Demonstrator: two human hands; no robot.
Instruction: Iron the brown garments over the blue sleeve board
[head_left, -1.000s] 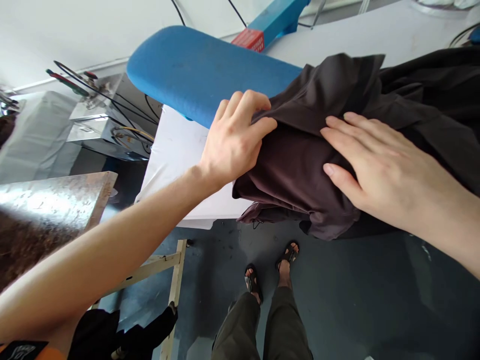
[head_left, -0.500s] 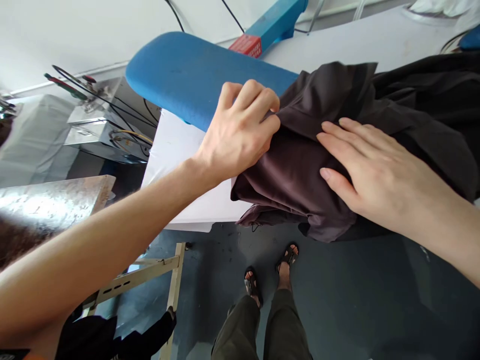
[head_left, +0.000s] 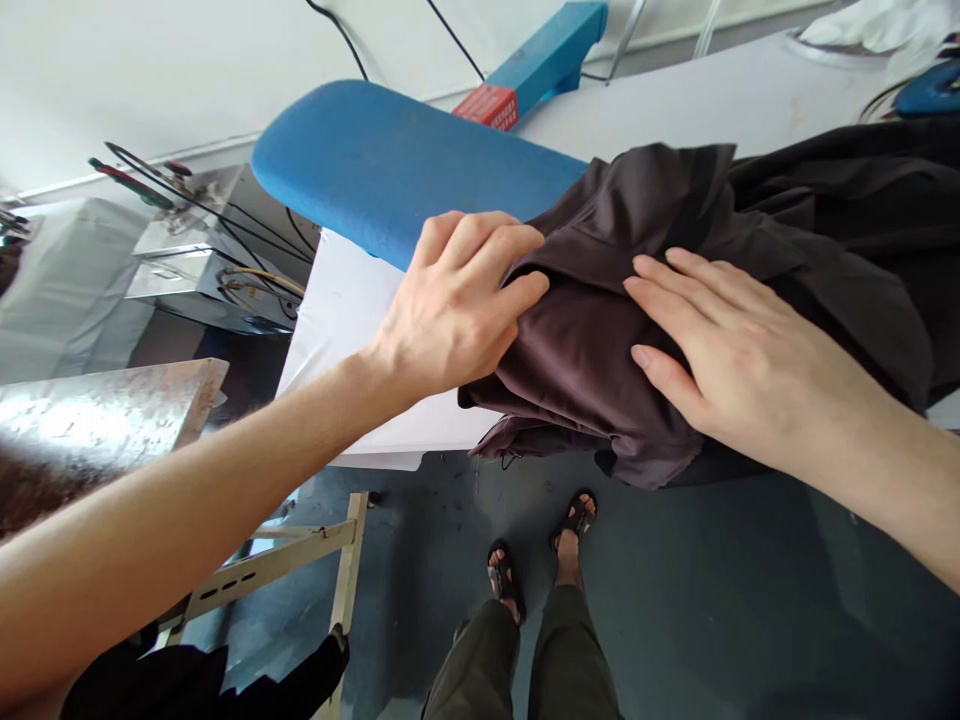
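A dark brown garment [head_left: 585, 340] with a zip at its lower left corner is draped in folds over the end of a blue padded ironing board [head_left: 405, 150] and the white tabletop. My left hand [head_left: 465, 300] is at the garment's left edge, its fingers bent around the cloth between thumb and index finger. The other fingertips are hidden behind the hand. Flat on top of the cloth lies my right hand [head_left: 742, 350], fingers stretched out and thumb apart.
Behind the board is a blue metal arm [head_left: 551, 60] with a red label. A metal box with cables [head_left: 217, 265] stands at left, above a shiny metal-topped surface [head_left: 112, 410]. A cream frame [head_left: 300, 560] is on the floor. The white table [head_left: 352, 340] ends before my feet.
My left hand has moved slightly down and left along the garment's edge, its thumb and index finger a little further apart. My right hand stays flat on the cloth.
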